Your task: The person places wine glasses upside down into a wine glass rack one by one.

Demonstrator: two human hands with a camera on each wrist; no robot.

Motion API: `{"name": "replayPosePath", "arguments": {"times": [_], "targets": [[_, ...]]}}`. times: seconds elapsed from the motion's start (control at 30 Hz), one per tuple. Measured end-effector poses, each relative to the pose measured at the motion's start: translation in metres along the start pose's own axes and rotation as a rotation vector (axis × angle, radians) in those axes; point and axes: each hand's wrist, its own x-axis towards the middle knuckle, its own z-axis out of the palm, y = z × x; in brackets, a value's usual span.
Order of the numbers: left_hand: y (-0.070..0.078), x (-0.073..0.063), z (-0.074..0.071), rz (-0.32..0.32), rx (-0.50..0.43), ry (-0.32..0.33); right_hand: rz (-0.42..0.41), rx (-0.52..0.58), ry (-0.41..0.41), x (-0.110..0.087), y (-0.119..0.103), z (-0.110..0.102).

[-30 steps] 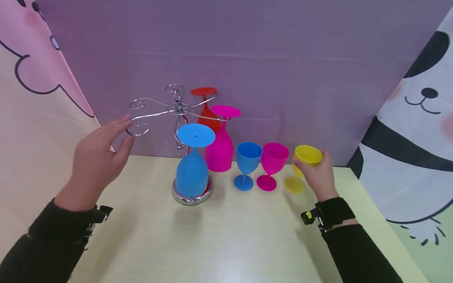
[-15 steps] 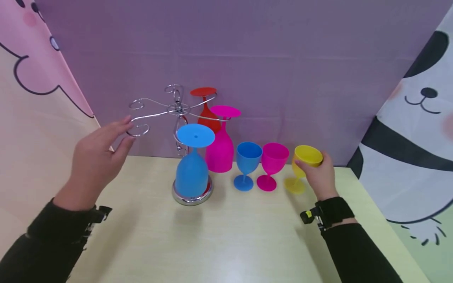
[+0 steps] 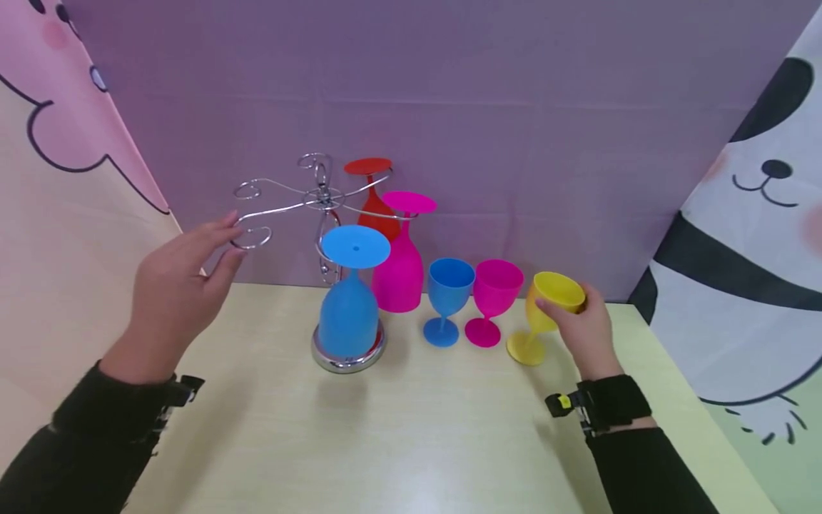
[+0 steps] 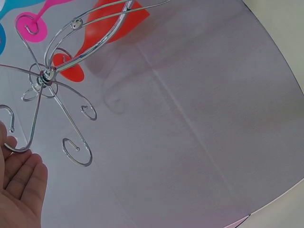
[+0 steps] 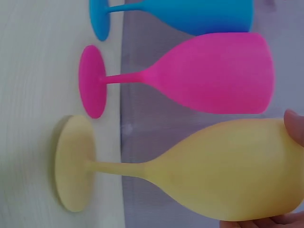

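Observation:
My right hand [image 3: 591, 335] grips the bowl of a yellow plastic goblet [image 3: 554, 291] near the rim, thumb on one side and fingers on the other. The goblet leans slightly, its foot close over the table. On the left, my left hand [image 3: 180, 293] pinches the curled end of one arm of a chrome goblet rack [image 3: 323, 198]. Upside down on the rack's arms hang a light blue goblet [image 3: 349, 314], a pink goblet [image 3: 399, 275] and a red goblet [image 3: 380, 214]. In the left wrist view, several curled rack arms [image 4: 78, 154] carry nothing.
Upright beside the yellow goblet stand another pink goblet [image 3: 498, 285] and a darker blue goblet [image 3: 452, 285]. The rack's round chrome base [image 3: 347, 364] rests on the pale table [image 3: 398, 442]. A purple backdrop [image 3: 514, 128] rises behind, with a panda-print panel [image 3: 751, 250] at right.
My right hand has shifted the yellow goblet slightly toward me, and it now leans more. My left hand stays at the rack arm; the rack and other goblets look unmoved.

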Motion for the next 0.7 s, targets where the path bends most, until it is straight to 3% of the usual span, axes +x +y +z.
{"name": "replayPosePath", "arguments": {"times": [0.27, 0.7], "targets": [[0.003, -0.002, 0.001, -0.007, -0.014, 0.017, 0.004, -0.005, -0.043, -0.02, -0.013, -0.011], [0.009, -0.007, 0.005, -0.016, -0.022, 0.042, -0.107, -0.03, -0.146, -0.06, -0.04, -0.017]]}}
